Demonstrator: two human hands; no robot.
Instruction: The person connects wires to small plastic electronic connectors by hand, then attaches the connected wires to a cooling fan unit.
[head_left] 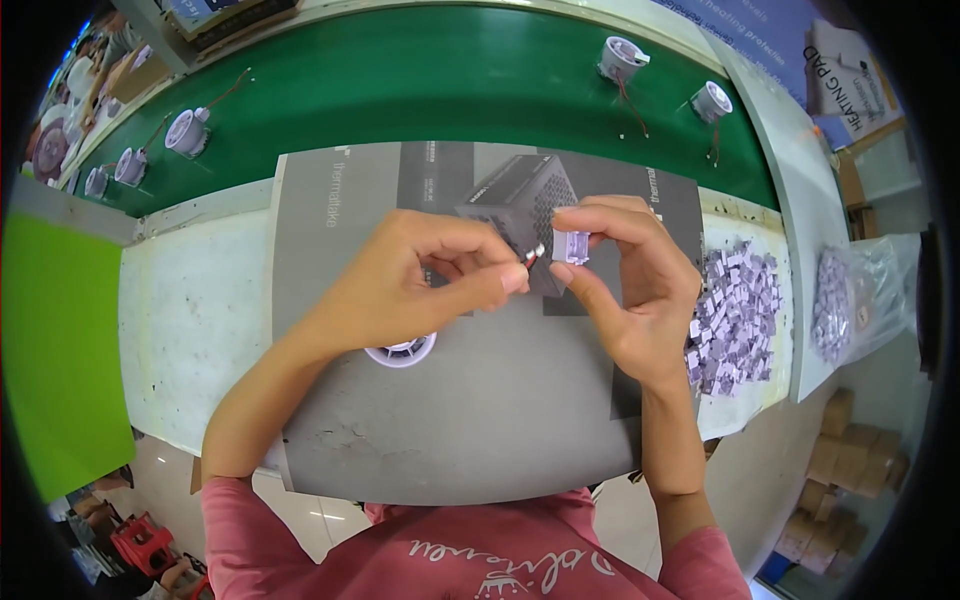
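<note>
Between thumb and fingers, my left hand (440, 262) pinches a thin wire (531, 258) with a small whitish connector at its tip. Just to the right, my right hand (635, 285) grips a small lilac plastic piece (571, 247) by its top and bottom edges. The wire's tip points at the piece, with a small gap between them. Under my left wrist, a round lilac fan housing (404, 352) lies on the grey printed cardboard sheet (450, 420), partly hidden by the hand. Where the wire runs behind my left fingers cannot be seen.
Many small lilac pieces (735, 320) lie heaped right of the sheet. A clear bag (850, 300) holds more. Beyond, a green conveyor belt (400, 95) carries several lilac fan units, among them one (187, 132) at left and one (622, 60) at right, with trailing wires.
</note>
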